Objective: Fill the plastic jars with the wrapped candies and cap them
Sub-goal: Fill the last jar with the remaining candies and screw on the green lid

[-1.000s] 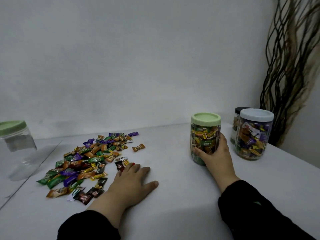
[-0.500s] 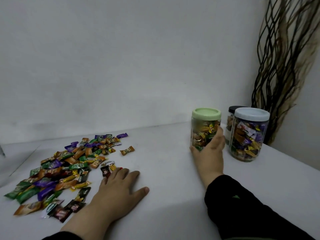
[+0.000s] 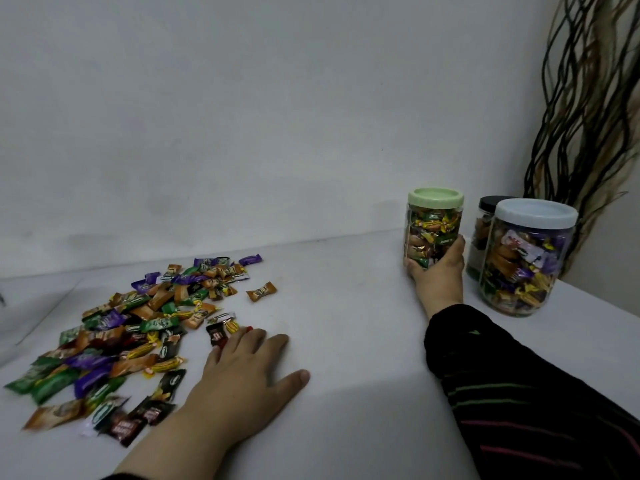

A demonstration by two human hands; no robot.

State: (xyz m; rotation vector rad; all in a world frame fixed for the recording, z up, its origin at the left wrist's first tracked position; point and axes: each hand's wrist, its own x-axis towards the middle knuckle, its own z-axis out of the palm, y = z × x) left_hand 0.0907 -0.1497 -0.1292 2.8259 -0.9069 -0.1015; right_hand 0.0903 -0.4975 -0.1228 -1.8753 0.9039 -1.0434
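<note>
Right hand (image 3: 437, 276) grip wraps the base of the full green-lidded jar (image 3: 433, 227), likely parking it left of the white-lidded jar (image 3: 526, 258). Left hand (image 3: 242, 372) lies flat, released, on the table (image 3: 346, 306), far left of that jar, touching the loose candies (image 3: 138, 327).

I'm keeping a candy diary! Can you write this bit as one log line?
right hand grips green-lid jar, full, capped | left hand flat on table | loose candies left

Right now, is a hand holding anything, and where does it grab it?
The right hand grips the green-lidded candy jar around its lower body. The left hand lies flat, holding nothing.
</note>
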